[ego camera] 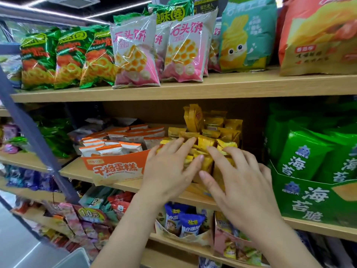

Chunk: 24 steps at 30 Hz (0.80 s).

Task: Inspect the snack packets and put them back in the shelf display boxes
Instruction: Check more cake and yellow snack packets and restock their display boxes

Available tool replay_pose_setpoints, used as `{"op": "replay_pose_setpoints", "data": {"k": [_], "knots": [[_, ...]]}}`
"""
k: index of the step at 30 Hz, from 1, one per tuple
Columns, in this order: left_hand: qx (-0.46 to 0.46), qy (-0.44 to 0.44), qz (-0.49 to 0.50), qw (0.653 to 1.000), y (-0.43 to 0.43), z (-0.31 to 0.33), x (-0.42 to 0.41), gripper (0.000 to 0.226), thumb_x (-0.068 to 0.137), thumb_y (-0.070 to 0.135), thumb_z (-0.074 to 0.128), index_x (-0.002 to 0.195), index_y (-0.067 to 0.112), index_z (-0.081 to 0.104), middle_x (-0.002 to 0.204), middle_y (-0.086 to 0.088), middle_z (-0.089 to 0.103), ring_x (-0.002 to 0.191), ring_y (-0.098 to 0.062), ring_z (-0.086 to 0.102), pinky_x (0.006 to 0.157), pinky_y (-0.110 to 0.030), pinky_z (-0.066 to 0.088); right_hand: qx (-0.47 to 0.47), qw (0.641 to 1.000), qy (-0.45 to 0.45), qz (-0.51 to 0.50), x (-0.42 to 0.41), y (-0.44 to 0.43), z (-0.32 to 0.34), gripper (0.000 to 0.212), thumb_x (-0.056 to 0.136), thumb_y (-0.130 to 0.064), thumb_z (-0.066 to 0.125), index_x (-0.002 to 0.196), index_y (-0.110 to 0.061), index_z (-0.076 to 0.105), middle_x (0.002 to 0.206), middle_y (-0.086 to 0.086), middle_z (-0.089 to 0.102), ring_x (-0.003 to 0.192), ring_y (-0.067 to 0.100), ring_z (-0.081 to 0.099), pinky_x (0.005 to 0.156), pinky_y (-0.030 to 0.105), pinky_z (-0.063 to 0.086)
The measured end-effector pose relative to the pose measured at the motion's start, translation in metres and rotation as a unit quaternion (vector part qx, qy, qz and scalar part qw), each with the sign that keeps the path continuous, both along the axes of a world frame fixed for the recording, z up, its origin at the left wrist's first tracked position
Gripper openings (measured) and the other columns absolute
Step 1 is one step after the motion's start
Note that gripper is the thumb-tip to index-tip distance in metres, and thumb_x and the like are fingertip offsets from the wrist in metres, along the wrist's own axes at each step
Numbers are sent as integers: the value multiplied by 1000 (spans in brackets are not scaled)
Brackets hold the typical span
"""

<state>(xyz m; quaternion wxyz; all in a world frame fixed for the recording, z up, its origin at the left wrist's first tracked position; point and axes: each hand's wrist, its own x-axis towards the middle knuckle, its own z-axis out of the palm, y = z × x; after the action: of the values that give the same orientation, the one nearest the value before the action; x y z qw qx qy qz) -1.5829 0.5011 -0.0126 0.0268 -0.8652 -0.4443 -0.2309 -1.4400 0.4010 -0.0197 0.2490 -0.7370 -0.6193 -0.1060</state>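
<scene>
Shop shelving, seen looking down over a person's hands. On the middle shelf (119, 185), a crowd of yellow snack packets (209, 141) stands upright in a display box (194, 188) (its front mostly hidden by the hands), beside an orange box (116, 167) of cakes. The left grip (170, 167) lies with fingers spread on the packets' tops, likely levelling them. The right grip (237, 180) arches over the front row, thumb against one packet; whether it pinches cannot be told.

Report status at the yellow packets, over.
Left hand and right hand both open, fingers spread on the yellow packets. Packets standing on middle shelf. Orange box close at left, green box at right; no obstruction.
</scene>
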Motion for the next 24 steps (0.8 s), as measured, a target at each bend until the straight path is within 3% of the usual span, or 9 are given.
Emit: {"op": "replay_pose_setpoints", "data": {"k": [3, 5, 7, 8, 10, 13, 16, 21, 24], "knots": [[-2, 4, -17, 1000, 4, 4, 0, 68, 88, 72, 14, 146, 44, 32, 149, 16, 41, 139, -8, 30, 113, -41, 21, -2, 1000, 25, 13, 3, 4, 6, 66, 89, -71, 21, 148, -43, 19, 152, -3, 30, 142, 23, 23, 102, 51, 38], [-23, -34, -42, 998, 2, 0, -5, 66, 85, 76, 19, 140, 45, 39, 142, 18, 45, 133, -5, 35, 111, -38, 22, -24, 998, 24, 43, 4, 5, 9, 74, 86, -71, 30, 149, -47, 2, 159, -6, 7, 148, 20, 1, 110, 49, 31], [-41, -72, -56, 995, -2, -7, -13, 65, 82, 80, 24, 135, 46, 43, 136, 20, 47, 128, -2, 38, 109, -37, 24, -46, 997, -11, 59, 4, 6, 10, 79, 86, -71, 39, 148, -50, -4, 160, -9, -1, 148, 19, -10, 112, 48, 30], [-44, -87, -59, 993, -3, -11, -16, 65, 80, 82, 28, 132, 47, 44, 134, 21, 48, 125, -1, 39, 108, -37, 26, -52, 996, -27, 61, 5, 7, 9, 79, 85, -70, 44, 149, -49, 1, 160, -8, 4, 148, 20, -8, 110, 47, 33], [-44, -115, -60, 991, -6, -16, -20, 64, 76, 86, 35, 127, 48, 43, 128, 23, 48, 118, 1, 41, 105, -37, 29, -35, 997, -48, 58, 8, 8, 7, 73, 82, -63, 58, 146, -42, 29, 152, -4, 31, 147, 23, 11, 100, 47, 45], [-27, -129, -68, 989, -9, -19, -22, 71, 71, 88, 40, 128, 47, 41, 125, 25, 47, 115, 2, 42, 101, -37, 32, 41, 996, -49, 68, 16, 9, -1, 50, 75, -52, 69, 119, -28, 64, 127, 1, 56, 132, 25, 40, 74, 43, 58], [6, -134, -93, 987, -11, -21, -22, 70, 73, 84, 46, 130, 43, 45, 127, 20, 51, 117, 1, 43, 100, -39, 35, 79, 993, -14, 81, 26, 11, -11, 45, 77, -46, 72, 114, -21, 68, 122, 2, 57, 126, 24, 46, 75, 40, 56], [49, -203, -91, 974, -6, -15, -13, 58, 83, 65, 54, 131, 32, 54, 124, 12, 51, 116, -9, 45, 94, -45, 47, 114, 985, 94, 91, 44, 17, -3, 42, 84, -32, 71, 123, -17, 61, 135, -1, 46, 130, 16, 34, 99, 34, 36], [22, -151, -73, 986, -7, -12, -7, 58, 90, 65, 40, 143, 40, 38, 145, 12, 41, 136, -9, 33, 109, -45, 37, 110, 988, 71, 86, 45, 18, -2, 45, 88, -31, 64, 131, -26, 54, 139, -3, 45, 133, 19, 35, 102, 44, 41]]}}
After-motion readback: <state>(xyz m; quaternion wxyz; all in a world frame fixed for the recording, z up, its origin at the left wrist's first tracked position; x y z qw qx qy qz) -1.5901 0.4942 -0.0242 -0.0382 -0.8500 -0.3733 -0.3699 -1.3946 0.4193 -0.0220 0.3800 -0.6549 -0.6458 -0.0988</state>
